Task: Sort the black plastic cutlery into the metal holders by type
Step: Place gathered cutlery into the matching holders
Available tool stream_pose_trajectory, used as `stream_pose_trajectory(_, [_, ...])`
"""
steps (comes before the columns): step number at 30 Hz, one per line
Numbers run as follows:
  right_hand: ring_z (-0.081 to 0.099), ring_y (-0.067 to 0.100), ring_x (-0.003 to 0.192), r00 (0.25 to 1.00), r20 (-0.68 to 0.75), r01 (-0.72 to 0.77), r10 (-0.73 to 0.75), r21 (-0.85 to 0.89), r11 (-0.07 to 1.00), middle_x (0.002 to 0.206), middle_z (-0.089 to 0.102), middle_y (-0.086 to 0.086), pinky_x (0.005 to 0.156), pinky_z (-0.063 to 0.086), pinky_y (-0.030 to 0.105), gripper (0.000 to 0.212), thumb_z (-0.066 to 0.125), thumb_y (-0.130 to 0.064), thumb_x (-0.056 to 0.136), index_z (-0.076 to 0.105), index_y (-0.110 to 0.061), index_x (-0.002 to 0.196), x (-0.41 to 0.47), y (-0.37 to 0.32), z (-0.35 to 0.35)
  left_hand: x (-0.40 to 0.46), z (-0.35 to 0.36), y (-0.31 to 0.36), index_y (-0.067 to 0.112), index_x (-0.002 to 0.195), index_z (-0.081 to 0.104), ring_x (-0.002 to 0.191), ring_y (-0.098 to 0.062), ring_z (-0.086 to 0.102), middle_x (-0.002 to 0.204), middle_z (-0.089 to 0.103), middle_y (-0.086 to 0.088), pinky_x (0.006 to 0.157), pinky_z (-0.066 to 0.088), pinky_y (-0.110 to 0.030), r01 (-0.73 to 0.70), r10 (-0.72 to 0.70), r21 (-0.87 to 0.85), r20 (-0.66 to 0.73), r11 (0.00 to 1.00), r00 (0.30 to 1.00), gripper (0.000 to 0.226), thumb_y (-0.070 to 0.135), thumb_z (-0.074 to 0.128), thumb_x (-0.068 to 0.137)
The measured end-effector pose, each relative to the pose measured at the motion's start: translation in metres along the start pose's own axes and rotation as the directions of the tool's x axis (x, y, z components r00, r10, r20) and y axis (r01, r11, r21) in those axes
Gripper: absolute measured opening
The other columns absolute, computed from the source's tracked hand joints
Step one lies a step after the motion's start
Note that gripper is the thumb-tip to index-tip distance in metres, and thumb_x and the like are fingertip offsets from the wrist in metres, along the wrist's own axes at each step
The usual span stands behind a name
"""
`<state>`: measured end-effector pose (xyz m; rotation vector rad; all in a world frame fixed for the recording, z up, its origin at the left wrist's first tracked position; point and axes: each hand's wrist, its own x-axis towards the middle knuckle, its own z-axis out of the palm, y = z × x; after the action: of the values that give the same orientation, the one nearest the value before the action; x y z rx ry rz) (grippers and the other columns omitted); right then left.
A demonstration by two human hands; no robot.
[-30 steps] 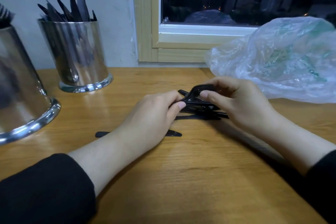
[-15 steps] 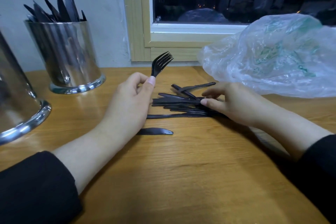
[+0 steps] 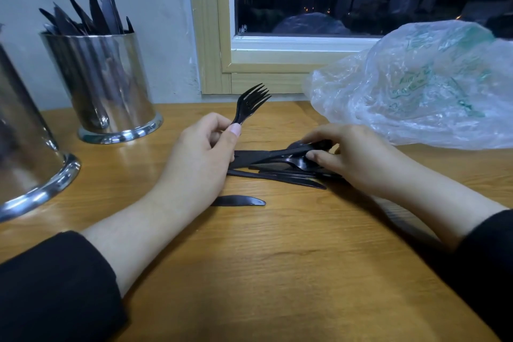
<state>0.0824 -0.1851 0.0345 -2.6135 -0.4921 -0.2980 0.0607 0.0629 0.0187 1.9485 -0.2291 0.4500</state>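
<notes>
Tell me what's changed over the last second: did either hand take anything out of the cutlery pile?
The left hand left the pile and rose, now pinching forks, tines up. The right hand, flat on the pile half a second ago, now grips a piece of it. The lone knife, both metal holders and the plastic bag stayed put.

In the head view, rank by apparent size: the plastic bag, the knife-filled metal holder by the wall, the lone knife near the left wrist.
1. Plastic bag, largest.
2. Metal holder with knives.
3. Lone knife, smallest, though the left hand hides part of it.
</notes>
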Motion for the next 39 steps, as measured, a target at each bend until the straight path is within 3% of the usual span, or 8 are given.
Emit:
stream_pose_trajectory(5, [0.063,-0.005,0.085,0.997,-0.001,-0.081,0.081,0.006,0.997,0.088,0.065,-0.021,0.073,0.046,0.014,0.025,0.061,-0.043,0.096,0.067,-0.031,0.117,0.0,0.007,-0.007,0.0,0.0,0.001,0.017,0.09,0.063,0.046,-0.005,0.039,0.063,0.057,0.003,0.047,0.033,-0.017,0.0,0.0,-0.001,-0.004,1.0,1.0,0.023,0.031,0.052,0.105])
stream_pose_trajectory(9, [0.064,0.005,0.089,0.985,0.145,-0.093,0.095,-0.02,0.995,0.097,0.066,-0.015,0.084,0.053,0.032,0.043,0.067,-0.053,0.088,0.063,-0.034,0.126,-0.002,0.007,-0.012,-0.001,0.0,0.001,0.018,0.089,0.063,0.048,-0.005,0.04,0.064,0.058,0.002,0.048,0.034,-0.017,-0.009,0.008,0.013,0.01,1.0,1.0,0.024,0.032,0.052,0.105])
stream_pose_trajectory(12, [0.06,0.002,0.085,0.985,0.145,-0.082,0.09,-0.059,0.995,0.093,0.06,-0.016,0.074,0.047,0.025,0.04,0.069,-0.049,0.089,0.063,-0.036,0.126,-0.002,0.006,-0.007,-0.001,0.0,0.001,0.02,0.087,0.062,0.047,-0.005,0.04,0.064,0.058,0.003,0.047,0.033,-0.017,-0.009,0.009,0.021,0.017,1.0,1.0,0.024,0.032,0.052,0.105])
stream_pose_trajectory(17, [0.064,0.006,0.085,0.995,0.058,-0.088,0.086,0.038,0.995,0.093,0.07,-0.014,0.07,0.047,0.024,0.021,0.069,-0.031,0.094,0.069,-0.036,0.114,0.0,0.006,0.0,-0.002,0.0,0.003,0.019,0.085,0.062,0.045,-0.004,0.04,0.062,0.057,0.004,0.048,0.033,-0.016,-0.012,0.012,0.014,0.011,1.0,1.0,0.024,0.03,0.053,0.105])
stream_pose_trajectory(22, [0.067,0.006,0.09,0.979,-0.162,-0.103,0.121,0.115,0.988,0.091,0.074,-0.01,0.078,0.05,0.024,0.012,0.072,-0.024,0.092,0.075,-0.026,0.103,0.004,0.008,-0.001,-0.003,0.0,0.005,0.019,0.085,0.061,0.045,-0.003,0.042,0.064,0.058,0.001,0.049,0.035,-0.013,-0.013,0.013,0.033,0.0,0.999,1.0,0.024,0.029,0.053,0.105])
stream_pose_trajectory(26, [0.058,0.0,0.079,0.959,-0.251,-0.102,0.129,0.118,0.988,0.087,0.069,-0.009,0.063,0.037,0.009,0.007,0.067,-0.029,0.096,0.073,-0.027,0.099,0.003,0.005,-0.005,-0.004,0.0,0.007,0.02,0.086,0.062,0.047,-0.002,0.044,0.068,0.06,-0.004,0.049,0.035,-0.012,-0.014,0.014,0.051,0.003,0.999,1.0,0.024,0.031,0.052,0.105])
stream_pose_trajectory(32, [0.059,0.005,0.078,0.919,-0.385,-0.027,0.085,0.155,0.988,0.085,0.068,-0.012,0.065,0.036,0.004,0.008,0.063,-0.026,0.098,0.07,-0.025,0.096,0.001,0.001,-0.011,-0.004,-0.003,0.007,0.025,0.091,0.065,0.074,-0.018,0.055,0.084,0.065,-0.014,0.058,0.04,-0.019,-0.029,0.03,0.087,-0.012,0.996,0.999,0.023,0.039,0.051,0.104])
stream_pose_trajectory(39, [0.058,0.007,0.067,0.926,-0.373,0.056,0.052,0.273,0.96,0.073,0.067,-0.005,0.07,0.046,0.031,0.011,0.063,-0.028,0.098,0.069,-0.022,0.091,0.001,-0.003,-0.013,-0.003,-0.003,0.004,0.025,0.088,0.067,0.053,-0.008,0.044,0.061,0.053,0.004,0.058,0.04,-0.034,-0.027,0.028,0.04,-0.039,0.999,0.999,0.026,0.039,0.05,0.104])
